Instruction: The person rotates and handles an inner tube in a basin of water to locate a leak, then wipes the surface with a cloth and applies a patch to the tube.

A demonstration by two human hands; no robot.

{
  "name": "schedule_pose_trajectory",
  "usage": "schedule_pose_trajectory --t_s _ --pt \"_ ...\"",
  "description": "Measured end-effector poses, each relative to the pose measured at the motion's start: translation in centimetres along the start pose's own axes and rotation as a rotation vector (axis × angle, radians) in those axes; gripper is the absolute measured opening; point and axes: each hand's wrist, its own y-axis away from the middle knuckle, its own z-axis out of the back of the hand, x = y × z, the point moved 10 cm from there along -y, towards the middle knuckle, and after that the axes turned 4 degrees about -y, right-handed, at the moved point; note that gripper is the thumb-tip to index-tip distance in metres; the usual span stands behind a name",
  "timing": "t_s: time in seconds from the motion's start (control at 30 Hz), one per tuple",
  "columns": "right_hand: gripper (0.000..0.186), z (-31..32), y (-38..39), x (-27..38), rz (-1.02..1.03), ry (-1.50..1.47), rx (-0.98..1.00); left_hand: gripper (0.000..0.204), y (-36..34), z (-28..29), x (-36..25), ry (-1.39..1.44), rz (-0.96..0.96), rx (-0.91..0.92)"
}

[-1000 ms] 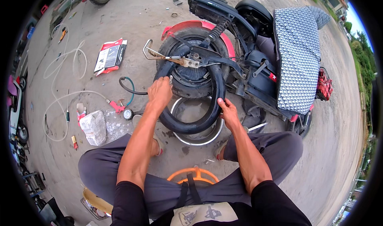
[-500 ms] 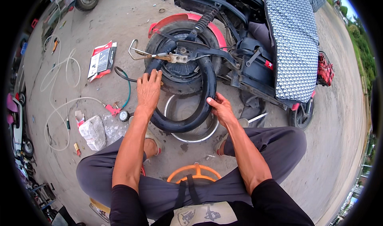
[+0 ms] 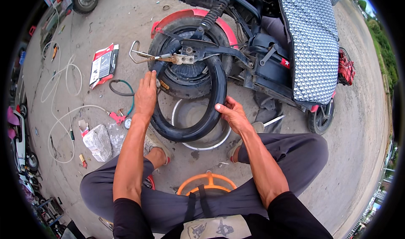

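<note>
A glossy black inner tube (image 3: 217,87), rounded with air, hangs partly behind the swingarm of a tipped-over scooter (image 3: 270,62). My left hand (image 3: 146,99) is closed on its left side, fingers lying straight along the outer edge. Beside those fingertips an orange-marked patch shows on the tube. My right hand (image 3: 234,113) grips the right side, thumb on top and fingers underneath. Behind the tube is the scooter's rear wheel (image 3: 185,72), its tyre still around it. A metal basin (image 3: 225,140) stands under the tube's lower part, between my feet.
Left of my left hand lie an air hose (image 3: 134,99), a red inflator with a gauge (image 3: 118,117), a white block (image 3: 98,143) and a red-and-white package (image 3: 103,66). A metal-handled tool (image 3: 273,121) rests by my right knee. An orange stool ring (image 3: 206,178) is below me.
My left hand has slid left and down from the tube's top to its outer side. The hose's black end has moved away from the tube, leftward. My right hand stays on the tube.
</note>
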Motion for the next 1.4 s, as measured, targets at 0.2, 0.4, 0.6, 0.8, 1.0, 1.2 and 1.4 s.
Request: schedule_pose_trajectory --t_s 0.2,0.4,0.6,0.8,1.0,1.2,1.4 --pt "0.059 0.1 0.2 0.9 0.026 0.024 -0.039 0.046 -0.4 0.5 0.8 0.035 0.018 0.009" --pt "0.056 -0.4 -0.2 0.3 0.030 0.041 -0.063 0.046 0.9 -1.5 2.7 -0.019 0.164 0.283" --pt "0.055 1.5 0.1 1.0 0.079 0.091 -0.128 0.040 -0.5 6.4 4.2 0.231 0.018 -0.218" --pt "0.043 0.6 -0.7 -0.9 0.118 0.080 -0.183 0.032 11.7 4.2 21.5 0.399 0.943 -0.540" --pt "0.054 1.1 -0.5 -0.2 0.130 0.094 -0.259 0.049 21.0 -8.7 23.9 0.276 1.104 0.136" --pt "0.077 0.7 -0.5 0.4 0.186 0.322 -0.287 0.072 28.0 -18.0 28.0 0.541 1.377 0.222" --pt "0.076 -0.2 0.6 2.0 0.229 0.332 -0.296 0.080 28.1 -21.7 30.5 0.499 1.345 0.305"
